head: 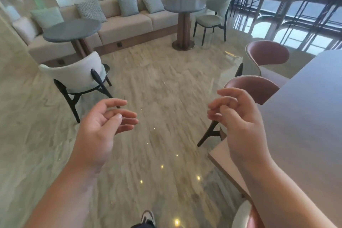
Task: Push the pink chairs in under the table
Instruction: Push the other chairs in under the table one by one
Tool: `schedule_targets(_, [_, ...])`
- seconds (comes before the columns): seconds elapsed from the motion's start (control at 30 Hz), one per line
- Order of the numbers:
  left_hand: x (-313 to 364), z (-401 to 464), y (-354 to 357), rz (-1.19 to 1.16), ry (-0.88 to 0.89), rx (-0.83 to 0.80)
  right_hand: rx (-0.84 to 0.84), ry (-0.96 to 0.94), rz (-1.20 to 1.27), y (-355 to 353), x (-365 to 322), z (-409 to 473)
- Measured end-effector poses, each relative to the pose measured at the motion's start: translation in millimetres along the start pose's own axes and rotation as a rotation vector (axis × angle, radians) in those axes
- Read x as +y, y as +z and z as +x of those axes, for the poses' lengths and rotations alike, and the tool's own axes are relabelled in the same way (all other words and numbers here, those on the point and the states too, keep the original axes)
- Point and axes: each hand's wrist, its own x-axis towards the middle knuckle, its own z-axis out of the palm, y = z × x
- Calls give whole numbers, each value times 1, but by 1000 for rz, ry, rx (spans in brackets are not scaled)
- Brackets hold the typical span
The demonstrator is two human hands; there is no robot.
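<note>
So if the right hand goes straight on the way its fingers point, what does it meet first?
The right hand points left, toward the left hand. That is probably first, though depth is unclear; only floor shows between.

Glossy marble-look floor (pixel 157 83), matt smooth table (pixel 305 107), pink leather-like chairs (pixel 253 87) on dark wooden legs.

Pink chairs (pixel 259 87) — grey table (pixel 305 116) — beige veined floor (pixel 157 89).

One head-worn wide-angle view looks forward and down from standing height, close beside the desk (pixel 305 116), whose edge fills the right side; the floor (pixel 157 89) stretches ahead beyond it.
</note>
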Motion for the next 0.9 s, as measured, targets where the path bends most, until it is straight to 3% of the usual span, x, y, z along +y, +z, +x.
schedule_targets(0.57, [-104, 437, 26, -21, -81, -185, 178, 78, -124, 133, 132, 356])
schedule_targets(0.9, [-152, 636, 134, -78, -97, -323, 442, 127, -202, 81, 186, 505])
